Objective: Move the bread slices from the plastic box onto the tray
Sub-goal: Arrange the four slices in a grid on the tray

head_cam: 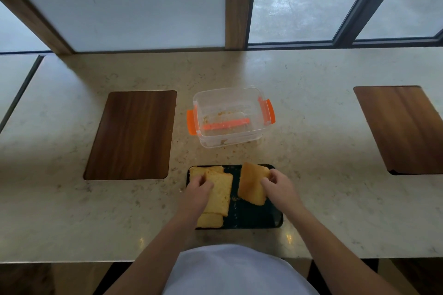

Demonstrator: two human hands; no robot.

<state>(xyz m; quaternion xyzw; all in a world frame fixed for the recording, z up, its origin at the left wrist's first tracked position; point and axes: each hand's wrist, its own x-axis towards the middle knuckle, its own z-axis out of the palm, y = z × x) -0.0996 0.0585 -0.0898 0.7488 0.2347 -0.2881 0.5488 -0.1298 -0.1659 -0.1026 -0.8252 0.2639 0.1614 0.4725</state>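
Observation:
A black tray (pixel 254 217) lies at the counter's near edge. On its left half several bread slices overlap in a row; my left hand (pixel 197 190) grips the upper end of the top slice (pixel 220 195). My right hand (pixel 279 187) holds another golden slice (pixel 251 183) by its right edge, tilted up over the tray's right half. Behind the tray stands the clear plastic box (pixel 230 117) with orange clips, holding only crumbs and an orange strip.
Two dark wooden boards are set into the pale stone counter, one at the left (pixel 131 134) and one at the far right (pixel 405 127). Crumbs are scattered between box and tray. Windows and a wooden post rise behind the counter.

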